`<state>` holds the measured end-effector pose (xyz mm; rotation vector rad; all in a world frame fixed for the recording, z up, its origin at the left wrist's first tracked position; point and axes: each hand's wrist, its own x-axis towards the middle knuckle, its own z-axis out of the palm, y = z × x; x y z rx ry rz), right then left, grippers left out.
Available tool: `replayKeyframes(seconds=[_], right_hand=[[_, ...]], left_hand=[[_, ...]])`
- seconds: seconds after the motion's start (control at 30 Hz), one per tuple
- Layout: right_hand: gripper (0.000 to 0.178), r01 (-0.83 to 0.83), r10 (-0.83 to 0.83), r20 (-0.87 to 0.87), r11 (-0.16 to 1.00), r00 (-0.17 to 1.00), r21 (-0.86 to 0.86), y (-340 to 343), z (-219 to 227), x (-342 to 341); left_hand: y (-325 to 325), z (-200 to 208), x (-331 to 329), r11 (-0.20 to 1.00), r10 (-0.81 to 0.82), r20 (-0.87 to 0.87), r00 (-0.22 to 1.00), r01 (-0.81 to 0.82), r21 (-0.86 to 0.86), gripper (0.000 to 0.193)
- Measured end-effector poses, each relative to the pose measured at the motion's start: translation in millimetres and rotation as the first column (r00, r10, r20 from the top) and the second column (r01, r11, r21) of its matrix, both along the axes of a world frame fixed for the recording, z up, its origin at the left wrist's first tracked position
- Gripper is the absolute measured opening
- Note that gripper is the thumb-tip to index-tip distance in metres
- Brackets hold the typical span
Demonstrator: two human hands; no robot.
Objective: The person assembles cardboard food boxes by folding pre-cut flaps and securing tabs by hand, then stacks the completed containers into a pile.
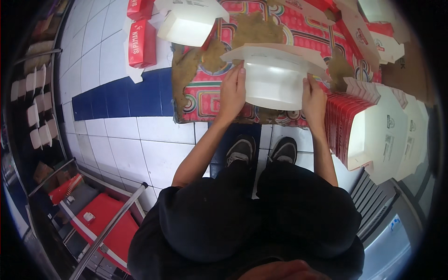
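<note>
White carton (274, 86), just one, is held between left hand (231, 93), gripping one end, and right hand (314, 101), gripping the other, at the surface (200, 105)'s near edge; two shoes (241, 147) below (red nested cartons (344, 122), right, overlap too much to count)

- Open white cardboard box (275, 86): between left hand (233, 88) and right hand (315, 99), above red patterned sheet (201, 103)
- Nested red-and-white cardboard boxes (346, 122): right
- Red oblong cardboard box (142, 44): sheet's left
</note>
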<state>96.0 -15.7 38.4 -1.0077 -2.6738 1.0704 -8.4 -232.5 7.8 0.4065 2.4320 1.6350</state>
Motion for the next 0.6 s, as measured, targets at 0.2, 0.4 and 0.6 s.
replayKeyframes(seconds=[0.2,0.4,0.6], right_hand=[[0.037,0.096,-0.112,-0.127,0.987,0.986,-0.126,-10.6,18.7,2.5],[0.035,0.189,-0.212,-0.170,0.972,0.962,-0.142,-5.1,23.5,19.3],[0.030,0.115,-0.154,-0.207,0.975,0.966,-0.189,-8.6,30.4,25.9]], left_hand=[[-12.6,-9.8,-4.8,0.999,0.047,0.003,0.999,-0.047,0.026,0.041],[-38.1,-6.4,-81.6,0.900,0.435,-0.047,0.899,-0.435,0.012,0.048],[-70.7,23.0,-133.6,0.594,-0.206,-0.564,0.800,-0.355,-0.722,0.032]])
